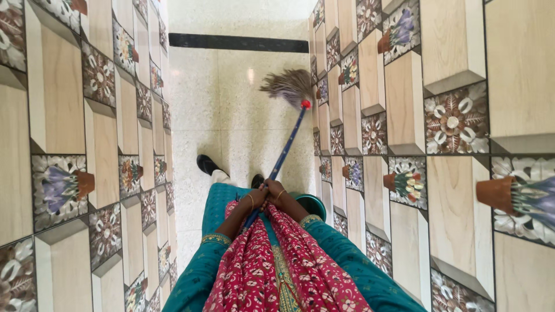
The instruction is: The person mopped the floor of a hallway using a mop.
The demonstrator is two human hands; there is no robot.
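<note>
- Broom [287, 144] is running away from me down the middle of the passage: I am seeing a blue handle, a red collar and a brown grass head that is resting on the pale speckled floor [202, 115], close to the right-hand wall and short of the dark stripe [237, 42] crossing the floor's far end.
- Left hand [256, 198] is wrapping fully around the near end of the handle; I am noting a thin bangle at the wrist.
- Right hand [275, 192] is closing on the handle just beside the left, the two hands touching; it is wearing a bangle too.
- Teal sleeves [347, 260] are covering both forearms, and a red patterned scarf [272, 266] is hanging down between them.
- Dark shoes [207, 164] are showing on the floor just beyond the hands, left of the handle.
- Tiled walls [404, 104] are hemming the floor in on both long edges, with wood-look blocks and flower-pot motifs.
</note>
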